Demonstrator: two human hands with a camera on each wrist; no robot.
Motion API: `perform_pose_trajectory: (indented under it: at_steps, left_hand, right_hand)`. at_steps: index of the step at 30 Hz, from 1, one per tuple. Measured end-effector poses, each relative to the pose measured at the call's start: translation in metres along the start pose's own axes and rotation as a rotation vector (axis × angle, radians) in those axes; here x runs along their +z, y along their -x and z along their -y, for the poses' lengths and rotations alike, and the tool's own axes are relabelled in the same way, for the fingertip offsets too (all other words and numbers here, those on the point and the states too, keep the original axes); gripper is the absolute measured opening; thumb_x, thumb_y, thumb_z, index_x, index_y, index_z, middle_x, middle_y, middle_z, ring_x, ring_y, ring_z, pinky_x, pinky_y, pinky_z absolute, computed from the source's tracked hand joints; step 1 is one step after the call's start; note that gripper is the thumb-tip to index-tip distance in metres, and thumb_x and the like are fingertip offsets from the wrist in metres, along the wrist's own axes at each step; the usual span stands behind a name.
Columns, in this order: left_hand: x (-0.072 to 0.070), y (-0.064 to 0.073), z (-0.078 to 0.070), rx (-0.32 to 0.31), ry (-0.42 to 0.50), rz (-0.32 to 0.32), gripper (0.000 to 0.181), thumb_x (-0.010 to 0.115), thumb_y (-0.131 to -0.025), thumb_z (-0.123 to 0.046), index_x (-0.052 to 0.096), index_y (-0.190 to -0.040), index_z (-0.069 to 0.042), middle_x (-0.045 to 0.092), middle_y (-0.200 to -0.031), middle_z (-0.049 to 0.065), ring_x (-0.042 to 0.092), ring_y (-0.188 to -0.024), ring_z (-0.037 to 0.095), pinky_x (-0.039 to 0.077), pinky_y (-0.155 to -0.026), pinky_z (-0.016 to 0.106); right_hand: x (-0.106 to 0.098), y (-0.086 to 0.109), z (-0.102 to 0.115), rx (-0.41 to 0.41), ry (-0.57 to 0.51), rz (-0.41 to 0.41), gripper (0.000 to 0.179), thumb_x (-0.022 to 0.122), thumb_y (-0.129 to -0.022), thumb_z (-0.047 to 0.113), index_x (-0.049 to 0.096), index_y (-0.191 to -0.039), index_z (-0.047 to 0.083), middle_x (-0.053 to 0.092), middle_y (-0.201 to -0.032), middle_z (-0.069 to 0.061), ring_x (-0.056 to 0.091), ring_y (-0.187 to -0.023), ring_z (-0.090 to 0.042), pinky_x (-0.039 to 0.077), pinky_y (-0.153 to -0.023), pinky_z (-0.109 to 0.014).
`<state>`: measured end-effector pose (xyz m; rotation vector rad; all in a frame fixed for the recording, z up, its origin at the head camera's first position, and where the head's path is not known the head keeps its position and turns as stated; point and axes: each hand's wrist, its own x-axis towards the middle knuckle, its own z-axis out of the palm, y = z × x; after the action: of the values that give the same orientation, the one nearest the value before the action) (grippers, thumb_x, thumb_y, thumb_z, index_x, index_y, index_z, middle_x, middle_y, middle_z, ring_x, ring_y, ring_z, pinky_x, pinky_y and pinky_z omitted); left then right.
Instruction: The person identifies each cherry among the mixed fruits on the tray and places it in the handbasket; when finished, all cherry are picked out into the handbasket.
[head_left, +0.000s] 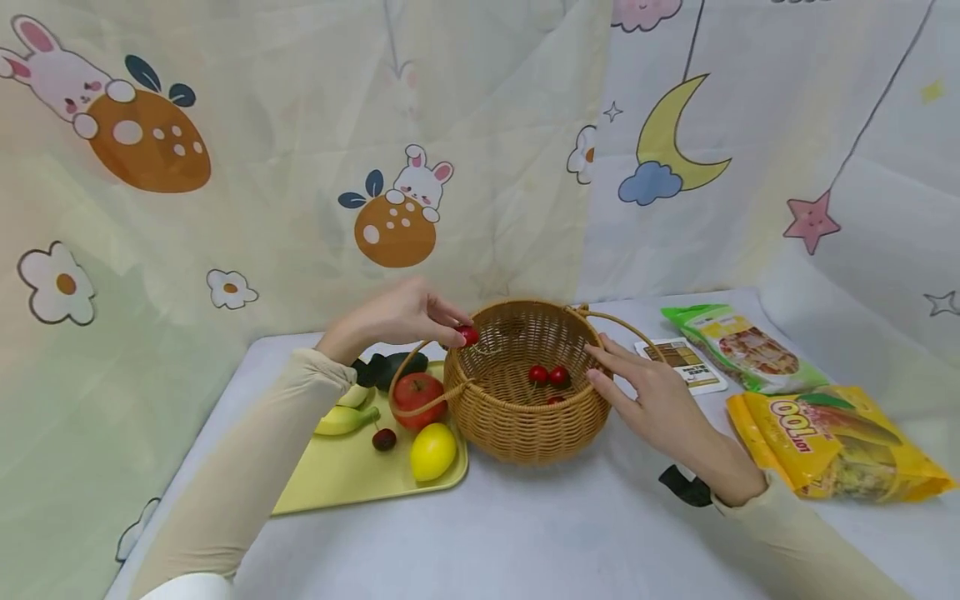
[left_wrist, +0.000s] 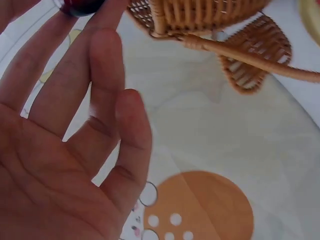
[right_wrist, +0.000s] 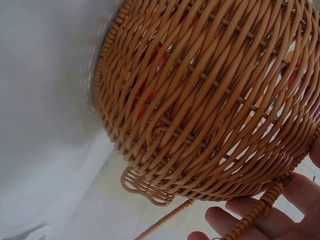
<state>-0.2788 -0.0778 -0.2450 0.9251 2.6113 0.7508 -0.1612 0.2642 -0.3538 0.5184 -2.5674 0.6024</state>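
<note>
My left hand [head_left: 405, 315] pinches a red cherry [head_left: 467, 336] between thumb and fingertips, right at the left rim of the wicker basket [head_left: 528, 425]. In the left wrist view that cherry [left_wrist: 80, 6] shows at the top edge, with the other fingers loosely bent below it. On the basket's right side, my right hand [head_left: 652, 400] holds the rim, thumb and forefinger over its edge. Several cherries [head_left: 558, 377] lie inside the basket. Seen from the right wrist, the woven wall [right_wrist: 210, 100] fills the view, and fingers [right_wrist: 255, 215] lie beside the handle base.
Left of the basket, a yellow tray [head_left: 352, 483] bears a lemon [head_left: 432, 452], a red round fruit [head_left: 417, 398], a banana [head_left: 341, 421], a dark cherry [head_left: 384, 439] and dark green produce. On the right lie a yellow package [head_left: 832, 442], a green package [head_left: 750, 350] and a card [head_left: 686, 365].
</note>
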Motion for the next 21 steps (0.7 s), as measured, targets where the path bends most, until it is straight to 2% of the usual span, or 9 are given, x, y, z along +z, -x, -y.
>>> perform_pose_trajectory:
  at_steps: [2,3,6,7,12,14,17,19,21]
  left_hand:
    - [0.002,-0.008,-0.007,0.017,0.002,0.022,0.026,0.080,-0.088,-0.034,0.080,-0.113,-0.032,0.080,-0.101,-0.011,0.074,-0.096,0.010,0.054,-0.078,0.029]
    - [0.003,-0.012,-0.010,0.024,0.003,0.030,0.025,0.080,-0.088,-0.033,0.080,-0.113,-0.031,0.080,-0.101,-0.010,0.073,-0.087,0.011,0.053,-0.072,0.029]
    - [0.007,-0.025,-0.020,0.051,-0.002,0.045,0.026,0.079,-0.088,-0.031,0.081,-0.113,-0.028,0.080,-0.104,-0.006,0.069,-0.078,0.014,0.050,-0.063,0.028]
    - [0.008,-0.030,-0.022,0.063,-0.007,0.048,0.026,0.079,-0.088,-0.031,0.081,-0.114,-0.027,0.080,-0.105,-0.005,0.068,-0.079,0.013,0.050,-0.062,0.028]
    - [0.016,-0.050,-0.031,0.103,-0.029,0.055,0.025,0.079,-0.087,-0.031,0.081,-0.112,-0.026,0.079,-0.111,-0.007,0.069,-0.096,0.009,0.050,-0.072,0.025]
    - [0.020,-0.056,-0.033,0.112,-0.023,0.057,0.024,0.079,-0.087,-0.030,0.082,-0.110,-0.026,0.079,-0.109,-0.008,0.070,-0.097,0.008,0.050,-0.073,0.025]
    - [0.026,-0.064,-0.035,0.122,-0.012,0.062,0.023,0.080,-0.087,-0.029,0.082,-0.109,-0.025,0.080,-0.105,-0.008,0.071,-0.089,0.012,0.048,-0.066,0.025]
    - [0.030,-0.069,-0.036,0.121,-0.009,0.068,0.023,0.080,-0.087,-0.029,0.082,-0.110,-0.024,0.081,-0.101,-0.006,0.070,-0.083,0.014,0.045,-0.060,0.026]
    - [0.032,-0.072,-0.038,0.117,0.001,0.072,0.024,0.079,-0.087,-0.028,0.082,-0.111,-0.024,0.081,-0.099,-0.006,0.063,-0.070,0.014,0.041,-0.058,0.026]
  right_hand:
    - [0.000,0.000,0.000,0.000,-0.002,0.002,0.045,0.060,-0.104,0.031,0.060,-0.145,0.011,0.051,-0.153,-0.019,0.050,-0.052,-0.009,0.048,-0.062,-0.034]
    - [0.000,0.000,0.001,0.000,-0.002,0.002,0.045,0.060,-0.104,0.032,0.060,-0.145,0.011,0.051,-0.153,-0.019,0.051,-0.053,-0.010,0.047,-0.062,-0.033]
    - [0.000,0.001,0.001,-0.006,-0.002,-0.014,0.045,0.061,-0.104,0.031,0.060,-0.144,0.010,0.052,-0.152,-0.020,0.063,-0.063,-0.019,0.053,-0.067,-0.039]
    - [0.001,0.000,0.001,-0.012,0.001,-0.020,0.045,0.061,-0.104,0.030,0.061,-0.143,0.009,0.053,-0.152,-0.021,0.067,-0.069,-0.023,0.055,-0.071,-0.042]
    - [0.000,0.000,0.001,-0.008,-0.003,-0.017,0.045,0.061,-0.104,0.029,0.060,-0.144,0.009,0.052,-0.152,-0.021,0.066,-0.067,-0.025,0.055,-0.070,-0.043]
    - [0.000,0.000,0.001,-0.001,-0.008,-0.009,0.045,0.061,-0.104,0.030,0.060,-0.144,0.010,0.051,-0.153,-0.020,0.069,-0.072,-0.029,0.057,-0.075,-0.046]
    - [0.000,0.001,0.001,0.004,-0.014,-0.003,0.046,0.060,-0.104,0.032,0.060,-0.145,0.010,0.051,-0.153,-0.020,0.072,-0.101,-0.040,0.056,-0.089,-0.056]
    - [0.000,0.000,0.001,0.011,-0.019,0.003,0.046,0.059,-0.105,0.033,0.059,-0.145,0.010,0.050,-0.154,-0.020,0.069,-0.112,-0.044,0.054,-0.092,-0.058]
    - [-0.001,0.000,0.001,0.011,-0.020,0.001,0.046,0.059,-0.105,0.033,0.059,-0.145,0.010,0.050,-0.153,-0.020,0.071,-0.106,-0.042,0.055,-0.091,-0.057]
